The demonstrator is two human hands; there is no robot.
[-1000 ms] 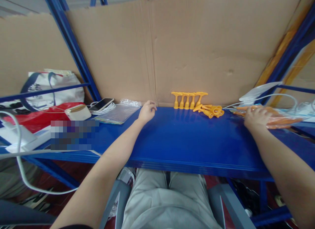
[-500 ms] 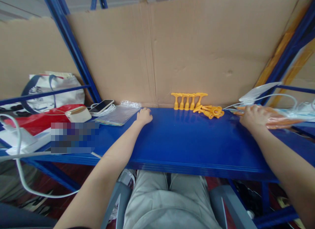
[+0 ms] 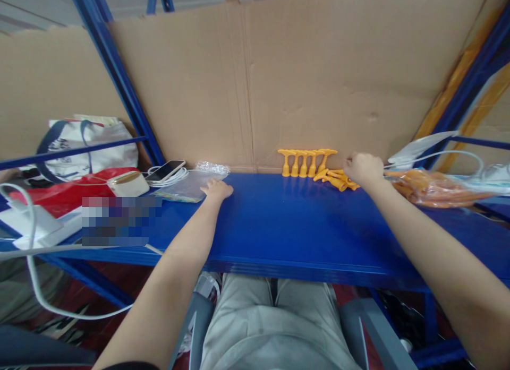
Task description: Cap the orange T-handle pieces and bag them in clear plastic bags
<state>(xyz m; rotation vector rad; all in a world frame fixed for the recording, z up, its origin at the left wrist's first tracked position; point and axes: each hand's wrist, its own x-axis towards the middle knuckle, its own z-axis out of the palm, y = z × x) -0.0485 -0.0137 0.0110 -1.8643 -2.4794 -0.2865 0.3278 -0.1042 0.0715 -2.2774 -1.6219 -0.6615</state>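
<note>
My left hand (image 3: 217, 190) lies over the right edge of a stack of clear plastic bags (image 3: 185, 185), its fingers stretched out and holding nothing that I can see. My right hand (image 3: 363, 169) is curled closed beside a loose pile of yellow plastic pieces (image 3: 337, 180), partly covering it. Whatever its fingers may hold is hidden. Several yellow T-shaped pieces (image 3: 303, 163) with flared bases stand upright in a row left of the pile. Right of my right hand, a clear bag of orange-yellow pieces (image 3: 430, 187) rests on the blue table (image 3: 271, 232).
A cardboard wall (image 3: 179, 83) closes off the back. On the left are a phone (image 3: 167, 171) on a coiled white cable, a white box-like item (image 3: 128, 184), a red bag (image 3: 75, 187) and a cloth tote (image 3: 95, 152). Blue posts (image 3: 115, 78) frame the table.
My right hand has moved left from the bag of orange-yellow pieces to the loose pile and curled closed. My left hand has shifted slightly left and nearer, onto the clear bags.
</note>
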